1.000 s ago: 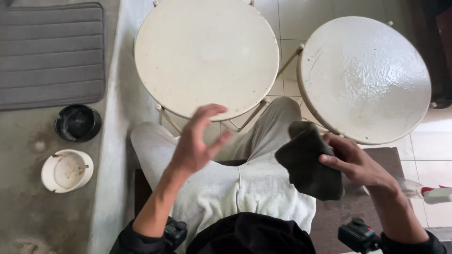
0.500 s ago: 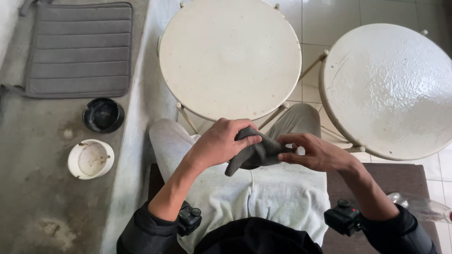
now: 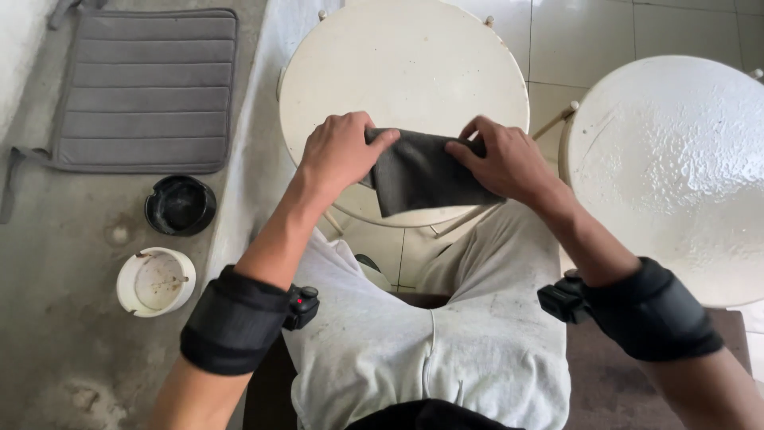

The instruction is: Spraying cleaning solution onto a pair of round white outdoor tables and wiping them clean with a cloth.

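No packages, labels, signs or screens in view.

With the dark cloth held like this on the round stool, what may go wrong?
1. The dark cloth hangs over the near edge of the cream stool; if the left hand or right hand lets go, it may slide off.
2. It might then fall on the dusty-looking floor.

Two round tables (image 3: 402, 60) (image 3: 676, 175) (two ashtrays (image 3: 180, 205) (image 3: 155, 280))
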